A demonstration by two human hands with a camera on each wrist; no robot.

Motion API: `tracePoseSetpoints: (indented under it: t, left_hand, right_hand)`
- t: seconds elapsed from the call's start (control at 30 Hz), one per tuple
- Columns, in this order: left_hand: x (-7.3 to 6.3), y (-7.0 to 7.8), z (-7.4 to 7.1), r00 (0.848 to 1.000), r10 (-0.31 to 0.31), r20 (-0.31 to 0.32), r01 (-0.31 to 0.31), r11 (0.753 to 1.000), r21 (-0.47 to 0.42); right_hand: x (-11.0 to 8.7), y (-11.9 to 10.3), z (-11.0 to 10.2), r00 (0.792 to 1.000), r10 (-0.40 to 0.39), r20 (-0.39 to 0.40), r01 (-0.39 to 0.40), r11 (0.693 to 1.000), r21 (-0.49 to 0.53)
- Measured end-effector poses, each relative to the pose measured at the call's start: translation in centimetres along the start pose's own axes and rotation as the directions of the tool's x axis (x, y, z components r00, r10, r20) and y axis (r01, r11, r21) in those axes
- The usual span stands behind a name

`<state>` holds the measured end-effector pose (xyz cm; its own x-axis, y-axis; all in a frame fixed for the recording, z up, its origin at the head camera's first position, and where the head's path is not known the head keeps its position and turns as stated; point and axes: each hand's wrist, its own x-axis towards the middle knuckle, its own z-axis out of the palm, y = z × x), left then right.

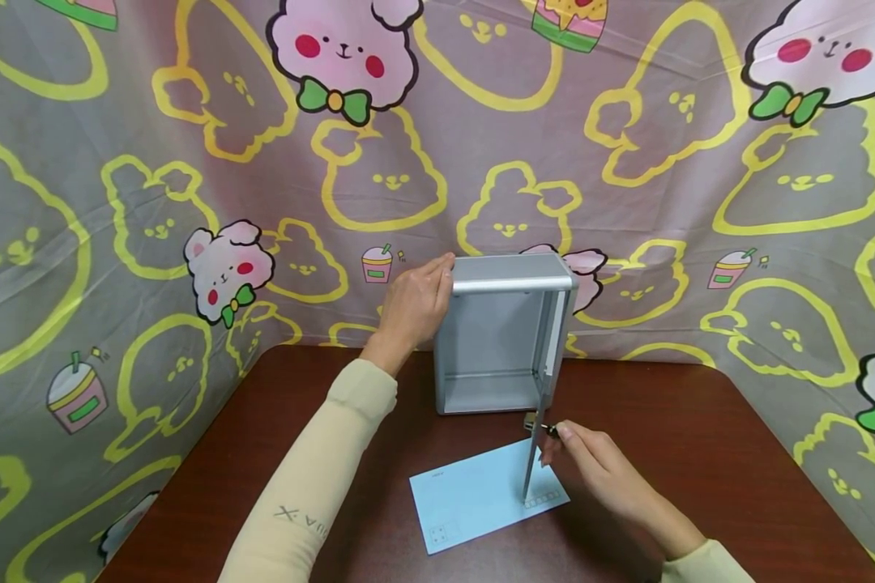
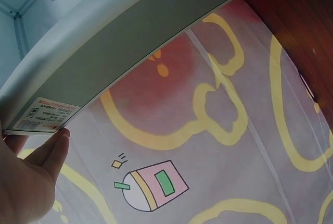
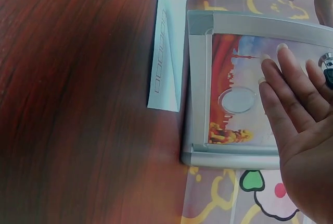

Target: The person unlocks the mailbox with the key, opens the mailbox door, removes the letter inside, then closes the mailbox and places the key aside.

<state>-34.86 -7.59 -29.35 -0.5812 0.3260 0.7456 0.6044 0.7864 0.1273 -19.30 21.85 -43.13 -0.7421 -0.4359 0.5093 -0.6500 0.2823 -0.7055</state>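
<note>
A grey metal mailbox stands on the table with its door swung wide. My left hand grips its upper left corner; in the left wrist view, the fingers bend around the edge beside a printed label. The door is seen edge-on from the head. In the right wrist view its picture-printed face shows a round clear window. My right hand pinches a dark-headed key in the door's lock, its other fingers stretched out along the door face.
A light blue envelope lies flat on the dark red wooden table, under the door's lower edge. Behind the mailbox hangs a patterned curtain, which also runs along both sides of the table.
</note>
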Motion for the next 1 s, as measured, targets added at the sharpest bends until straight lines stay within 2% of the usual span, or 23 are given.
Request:
tracePoseSetpoints:
  t: [0.4,1.0]
  left_hand:
    - [0.1,0.1,0.0,1.000,-0.006,0.004,0.006,1.000,0.006]
    - [0.0,0.0,0.1,1.000,0.009,-0.020,-0.009,1.000,-0.001]
  right_hand:
    - [0.3,-0.1,0.5,1.000,0.009,-0.027,-0.011,0.998,-0.057]
    - [1.3,-0.6,1.7,0.999,0.018,-0.033,-0.020,0.998,-0.061]
